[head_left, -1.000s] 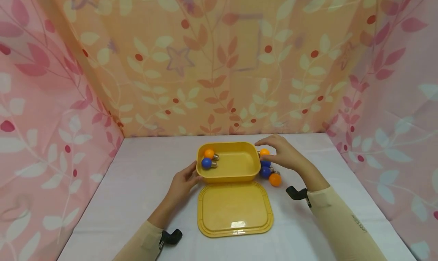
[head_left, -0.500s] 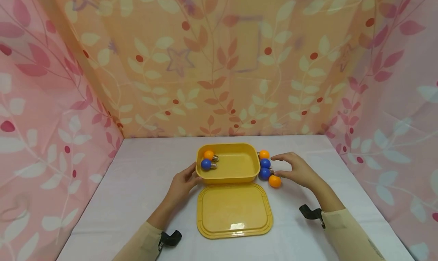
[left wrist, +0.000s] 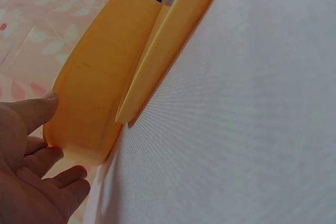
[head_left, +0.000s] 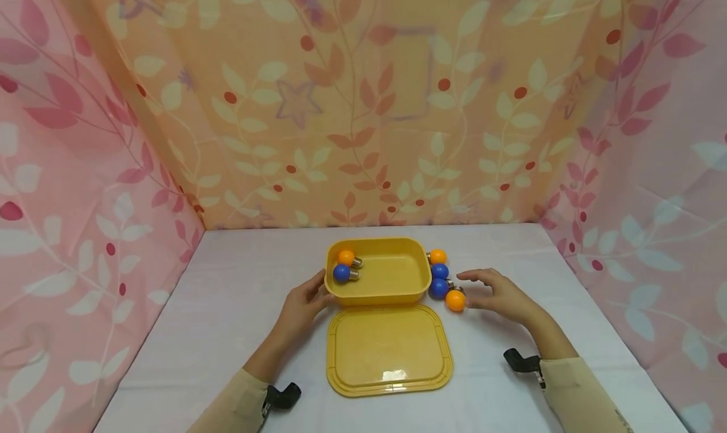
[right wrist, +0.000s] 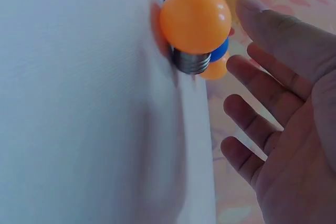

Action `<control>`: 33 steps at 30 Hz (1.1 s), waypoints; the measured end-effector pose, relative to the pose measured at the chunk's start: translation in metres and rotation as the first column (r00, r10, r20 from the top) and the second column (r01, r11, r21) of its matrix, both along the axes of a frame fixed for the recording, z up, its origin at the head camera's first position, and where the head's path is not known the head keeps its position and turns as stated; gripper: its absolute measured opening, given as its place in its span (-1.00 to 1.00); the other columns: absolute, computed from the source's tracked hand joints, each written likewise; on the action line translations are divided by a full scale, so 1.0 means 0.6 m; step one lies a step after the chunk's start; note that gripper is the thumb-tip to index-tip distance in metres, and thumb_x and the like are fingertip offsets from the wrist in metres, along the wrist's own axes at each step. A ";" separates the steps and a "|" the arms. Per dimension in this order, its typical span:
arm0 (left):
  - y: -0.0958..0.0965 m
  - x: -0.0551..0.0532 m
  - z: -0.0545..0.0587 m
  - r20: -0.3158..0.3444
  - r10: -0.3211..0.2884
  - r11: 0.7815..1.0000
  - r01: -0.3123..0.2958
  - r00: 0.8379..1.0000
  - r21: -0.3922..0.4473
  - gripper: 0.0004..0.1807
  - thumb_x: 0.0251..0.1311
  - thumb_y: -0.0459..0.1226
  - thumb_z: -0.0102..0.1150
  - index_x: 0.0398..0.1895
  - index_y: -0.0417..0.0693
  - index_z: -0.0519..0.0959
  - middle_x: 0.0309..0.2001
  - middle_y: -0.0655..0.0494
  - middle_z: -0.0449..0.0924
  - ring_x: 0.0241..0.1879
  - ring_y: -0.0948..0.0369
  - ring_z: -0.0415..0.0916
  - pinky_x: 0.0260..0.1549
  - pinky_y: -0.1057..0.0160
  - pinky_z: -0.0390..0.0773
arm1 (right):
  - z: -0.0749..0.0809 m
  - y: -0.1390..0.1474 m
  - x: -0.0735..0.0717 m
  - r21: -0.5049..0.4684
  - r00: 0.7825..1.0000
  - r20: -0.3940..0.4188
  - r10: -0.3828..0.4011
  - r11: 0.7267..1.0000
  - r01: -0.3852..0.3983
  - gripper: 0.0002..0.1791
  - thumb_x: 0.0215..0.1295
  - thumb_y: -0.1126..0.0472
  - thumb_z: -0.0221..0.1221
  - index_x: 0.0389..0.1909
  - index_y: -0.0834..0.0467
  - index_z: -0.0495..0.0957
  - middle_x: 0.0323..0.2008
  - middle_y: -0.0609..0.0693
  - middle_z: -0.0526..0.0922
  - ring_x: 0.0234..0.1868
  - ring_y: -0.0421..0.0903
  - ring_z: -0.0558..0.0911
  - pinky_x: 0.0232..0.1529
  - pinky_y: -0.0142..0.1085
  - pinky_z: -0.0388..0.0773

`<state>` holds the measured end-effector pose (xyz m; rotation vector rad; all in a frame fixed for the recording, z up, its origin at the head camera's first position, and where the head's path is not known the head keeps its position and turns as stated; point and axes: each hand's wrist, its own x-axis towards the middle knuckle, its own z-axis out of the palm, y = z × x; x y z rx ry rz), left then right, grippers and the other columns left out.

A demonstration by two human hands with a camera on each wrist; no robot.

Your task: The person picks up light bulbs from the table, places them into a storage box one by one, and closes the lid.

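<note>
Loosely spread, left hand [head_left: 303,303] touches yellow box [head_left: 397,269], right hand [head_left: 496,295] nears front orange bulb [head_left: 455,301]

The left hand rests at the box's left end, fingers relaxed, thumb against the wall. The right hand is wide, fingers apart and holding nothing, its thumb just beside the front orange bulb; whether they touch cannot be told.

The yellow box stands on a white counter [head_left: 238,307]. At its left end lie an orange bulb [head_left: 346,257] and a blue bulb [head_left: 342,272], screw bases pointing right. Outside its right wall, from back to front, come a rear orange bulb [head_left: 437,257], two blue bulbs [head_left: 438,288] close together, and the front orange bulb.

A yellow lid [head_left: 389,351] lies flat just in front of the box. Beige sleeves [head_left: 235,398] cover both arms; floral cloth [head_left: 352,105] hangs behind.
</note>
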<state>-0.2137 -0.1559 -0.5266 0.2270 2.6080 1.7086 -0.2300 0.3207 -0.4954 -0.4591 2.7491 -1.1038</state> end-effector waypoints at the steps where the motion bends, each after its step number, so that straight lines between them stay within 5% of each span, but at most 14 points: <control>1: 0.000 0.000 0.000 -0.005 -0.003 1.000 0.003 1.000 0.004 -0.24 0.35 -0.08 0.34 0.57 0.09 0.29 0.51 0.21 0.33 0.51 0.11 0.27 0.45 0.02 0.32 | -0.005 0.002 0.000 -0.003 1.000 0.002 0.004 1.000 -0.004 -0.32 0.18 -0.04 0.48 0.33 -0.03 0.55 0.27 0.10 0.55 0.32 0.24 0.43 0.34 0.41 0.31; 18: -0.003 -0.001 -0.003 0.006 -0.006 1.000 0.006 1.000 0.014 -0.25 0.35 -0.10 0.34 0.57 0.11 0.28 0.51 0.25 0.32 0.51 0.14 0.25 0.44 0.06 0.33 | -0.054 0.010 -0.004 -0.118 0.998 0.045 0.037 0.993 -0.032 -0.42 0.20 0.04 0.47 0.26 -0.12 0.60 0.26 -0.01 0.58 0.36 0.18 0.41 0.45 0.35 0.20; 33: -0.003 0.001 -0.003 -0.001 -0.019 0.999 0.019 1.000 0.037 -0.25 0.36 -0.13 0.33 0.57 0.09 0.29 0.52 0.22 0.32 0.51 0.14 0.25 0.43 0.09 0.34 | -0.065 0.010 -0.005 -0.094 0.998 0.015 0.057 0.994 -0.055 -0.51 0.12 -0.02 0.51 0.11 -0.12 0.68 0.10 -0.17 0.67 0.24 0.03 0.52 0.40 0.18 0.37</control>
